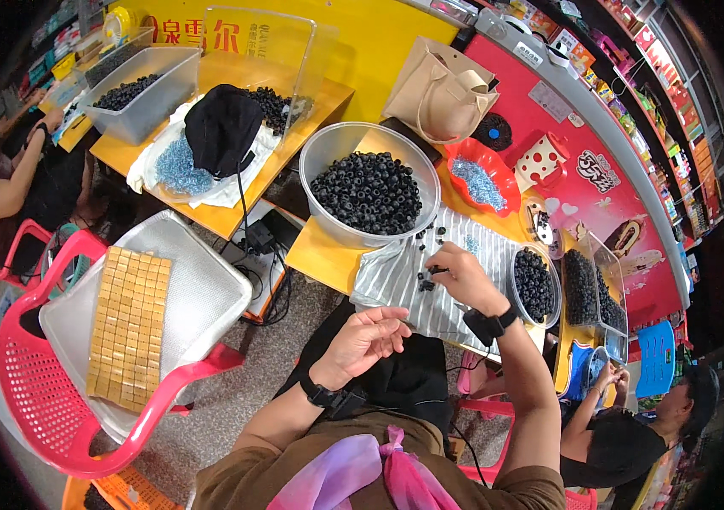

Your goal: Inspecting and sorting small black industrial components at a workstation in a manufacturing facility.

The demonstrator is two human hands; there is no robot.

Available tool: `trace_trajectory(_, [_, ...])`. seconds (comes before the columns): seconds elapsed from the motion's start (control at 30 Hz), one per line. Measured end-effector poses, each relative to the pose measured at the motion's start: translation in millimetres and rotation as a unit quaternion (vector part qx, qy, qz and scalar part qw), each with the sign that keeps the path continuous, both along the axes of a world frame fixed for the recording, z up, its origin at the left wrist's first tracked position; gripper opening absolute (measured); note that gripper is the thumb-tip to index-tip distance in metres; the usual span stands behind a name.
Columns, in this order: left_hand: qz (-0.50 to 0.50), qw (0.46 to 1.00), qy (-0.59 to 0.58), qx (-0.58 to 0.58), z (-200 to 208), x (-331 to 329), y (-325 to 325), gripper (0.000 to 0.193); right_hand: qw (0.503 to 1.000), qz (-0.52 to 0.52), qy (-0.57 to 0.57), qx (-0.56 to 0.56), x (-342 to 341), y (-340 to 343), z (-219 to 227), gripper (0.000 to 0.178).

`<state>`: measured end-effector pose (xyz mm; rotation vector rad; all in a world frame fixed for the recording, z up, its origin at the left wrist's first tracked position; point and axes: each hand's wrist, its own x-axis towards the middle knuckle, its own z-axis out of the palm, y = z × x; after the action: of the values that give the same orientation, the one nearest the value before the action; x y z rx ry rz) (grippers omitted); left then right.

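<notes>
My right hand [461, 276] rests on a grey striped cloth [396, 276] and pinches a small black bead, with a few loose black beads [424, 283] beside it. My left hand [368, 336] hovers palm-up and loosely curled above my lap, just off the cloth's near edge, with nothing seen in it. A large clear bowl [332, 144] full of black ring beads [368, 192] stands just beyond the cloth. A smaller clear tub of black beads [533, 285] sits right of my right hand. Both wrists carry black bands.
A red dish [485, 157] of pale blue beads and a beige handbag [440, 92] lie behind the bowl. A red plastic chair [81, 374] at left holds a white basket and a tan mat. Other people sit at far left [13, 183] and lower right [634, 425].
</notes>
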<state>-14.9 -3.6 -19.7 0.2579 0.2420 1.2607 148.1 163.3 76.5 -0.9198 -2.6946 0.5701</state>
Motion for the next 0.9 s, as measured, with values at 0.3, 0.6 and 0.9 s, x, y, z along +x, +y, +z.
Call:
trace_trajectory(0.3, [-0.025, 0.999, 0.030, 0.008, 6.0, 10.3, 2.6, 0.024, 0.986, -0.127, 0.075, 0.072, 6.1, 51.2, -7.0, 0.015])
trace_trajectory(0.6, [-0.013, 0.999, 0.030, 0.003, 6.9, 8.6, -1.0, 0.024, 0.990, -0.087, -0.009, 0.107, -5.9, 74.9, -26.2, 0.010])
trace_trajectory(0.9, [0.019, 0.996, 0.087, 0.015, 28.2, 20.6, 12.3, 0.027, 0.894, -0.140, 0.243, -0.348, 22.2, -44.4, 12.7, 0.018])
